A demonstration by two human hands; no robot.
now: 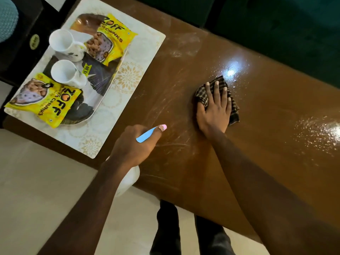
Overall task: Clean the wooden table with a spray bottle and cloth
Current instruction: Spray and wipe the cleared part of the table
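Observation:
The brown wooden table [257, 126] runs across the view, streaked with white smears and wet droplets. My right hand [214, 109] lies flat, fingers spread, pressing a dark checked cloth [233, 107] onto the tabletop near a bright wet patch [230, 72]. My left hand [135, 144] grips a white spray bottle [128, 179] with a blue trigger top and pink nozzle [162, 127], held over the table's near edge and pointing toward the middle. Most of the bottle's body is hidden under my hand and wrist.
A pale patterned placemat [128, 74] covers the table's left end, carrying a tray with two white cups [64, 41] and yellow snack packets [108, 39]. Another wet patch [322, 133] glistens at the right. Dark green seating [285, 24] lies beyond the far edge. My legs stand on the pale floor.

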